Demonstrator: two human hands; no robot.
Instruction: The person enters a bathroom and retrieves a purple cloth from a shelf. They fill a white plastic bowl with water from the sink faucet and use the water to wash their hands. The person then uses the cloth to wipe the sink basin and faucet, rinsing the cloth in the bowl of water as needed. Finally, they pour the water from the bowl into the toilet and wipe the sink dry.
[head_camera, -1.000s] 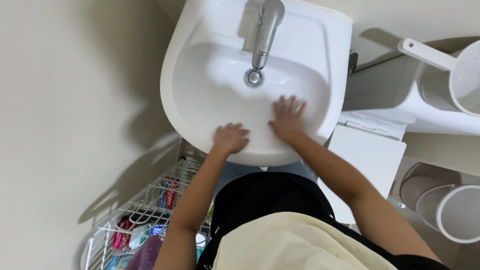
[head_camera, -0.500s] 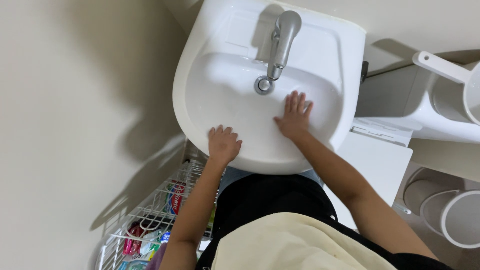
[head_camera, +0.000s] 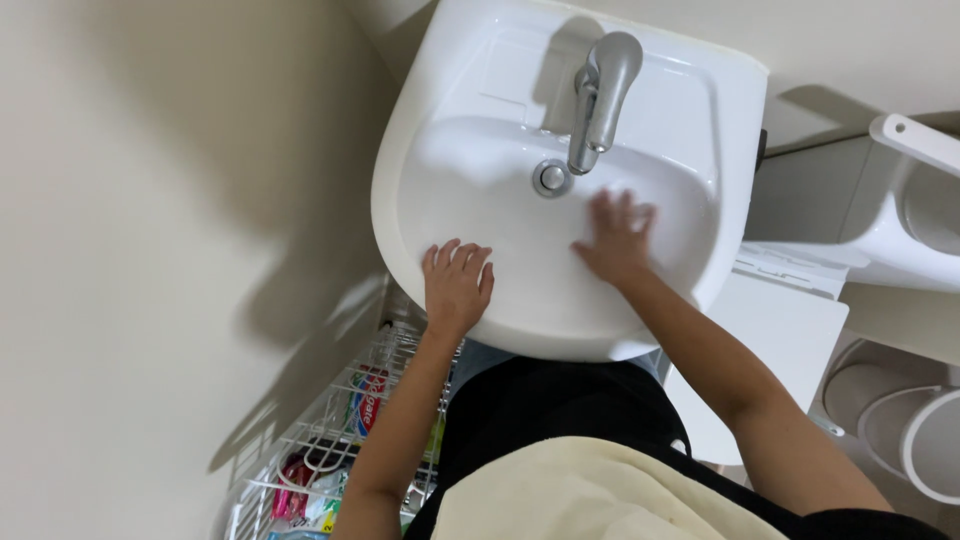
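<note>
Nearest to the camera, at the bottom edge, is a pale yellow cloth (head_camera: 590, 495) over black clothing (head_camera: 560, 405), both on the person's body. Two bare forearms go up from there to the white oval ceramic washbasin (head_camera: 455, 110).

Below the basin, on the left, stands one white wire rack (head_camera: 300, 450) on the floor, with colourful tubes and packets inside (I cannot count them well, they overlap).

One left hand (head_camera: 457, 285) lies flat on the front rim of the washbasin, fingers spread, palm down; it grips nothing and only presses on the ceramic. One right hand (head_camera: 615, 240) is inside the bowl, on the right slope, also open with fingers spread and palm against the surface. This hand looks a little blurred, so I cannot tell if something thin is under it.

The washbasin is mounted against the wall at the top of the view. It looks glossy and clean, with a smooth white bowl and a wide flat ledge at the back. It has one round metal drain (head_camera: 550, 178) in the middle of the bowl and one grey metal tap (head_camera: 603, 90) with a single lever, standing on the ledge, its spout over the drain.

Further right are one white toilet (head_camera: 900, 215) and one white round bin (head_camera: 925, 440), well apart from the hands.
</note>
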